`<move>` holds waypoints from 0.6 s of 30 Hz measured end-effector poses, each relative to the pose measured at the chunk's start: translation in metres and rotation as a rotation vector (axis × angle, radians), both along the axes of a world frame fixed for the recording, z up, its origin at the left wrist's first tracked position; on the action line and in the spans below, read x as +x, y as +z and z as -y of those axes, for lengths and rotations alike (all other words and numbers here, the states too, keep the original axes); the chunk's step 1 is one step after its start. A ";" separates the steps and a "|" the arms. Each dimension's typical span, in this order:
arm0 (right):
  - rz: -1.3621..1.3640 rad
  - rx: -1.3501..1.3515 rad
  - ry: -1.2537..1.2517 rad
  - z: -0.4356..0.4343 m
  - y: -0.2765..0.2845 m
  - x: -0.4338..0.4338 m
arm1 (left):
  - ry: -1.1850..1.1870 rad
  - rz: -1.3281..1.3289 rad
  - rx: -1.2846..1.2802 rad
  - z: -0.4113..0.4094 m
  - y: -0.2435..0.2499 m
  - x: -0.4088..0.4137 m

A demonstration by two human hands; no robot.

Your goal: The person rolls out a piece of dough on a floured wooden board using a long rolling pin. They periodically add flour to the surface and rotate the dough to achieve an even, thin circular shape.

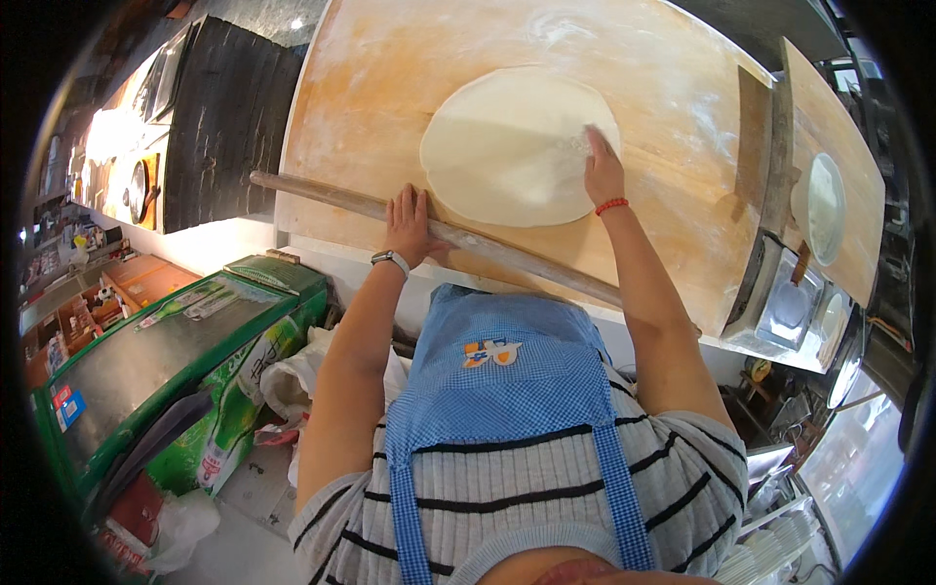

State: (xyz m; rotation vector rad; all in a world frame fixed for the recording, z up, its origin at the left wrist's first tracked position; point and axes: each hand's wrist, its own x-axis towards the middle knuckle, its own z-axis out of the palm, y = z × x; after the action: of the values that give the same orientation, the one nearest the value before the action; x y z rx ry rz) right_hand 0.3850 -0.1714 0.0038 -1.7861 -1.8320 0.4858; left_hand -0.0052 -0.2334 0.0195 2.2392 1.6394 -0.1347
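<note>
A large, thin, oval sheet of dough (504, 146) lies flat on a wooden work board (351, 95) dusted with flour. Across the board's near edge runs a long wooden rolling pin (322, 191), slanting down to the right. My left hand (411, 228) rests over the pin, fingers on its far side and thumb on the near side. At the dough's right part, my right hand (604, 170) reaches down with its fingertips by a loose patch of flour (574, 144). Nothing shows in that hand, though its palm is hidden. The pin's right end passes under my right forearm.
A round bowl (825, 208) stands on a second board (863, 241) at the right, near a metal container (791, 300). Left of me is a green chest freezer (183, 322). A dark-sided counter (227, 124) with a pan (139, 191) stands at the upper left.
</note>
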 end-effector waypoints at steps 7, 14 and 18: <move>0.057 -0.169 0.484 0.027 -0.006 -0.157 | -0.014 0.060 -0.005 -0.003 0.008 0.000; 0.084 -0.062 0.392 -0.104 -0.023 -0.175 | -0.076 0.108 0.129 -0.004 -0.016 -0.009; 0.416 0.082 -0.003 -0.117 -0.030 -0.057 | -0.065 0.113 0.127 0.001 -0.010 -0.010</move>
State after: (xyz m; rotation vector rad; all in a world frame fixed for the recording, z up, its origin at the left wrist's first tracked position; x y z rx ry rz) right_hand 0.3279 -0.0543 -0.0258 -1.9397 -2.0838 0.0327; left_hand -0.0151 -0.2341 0.0091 2.3486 1.5566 0.0800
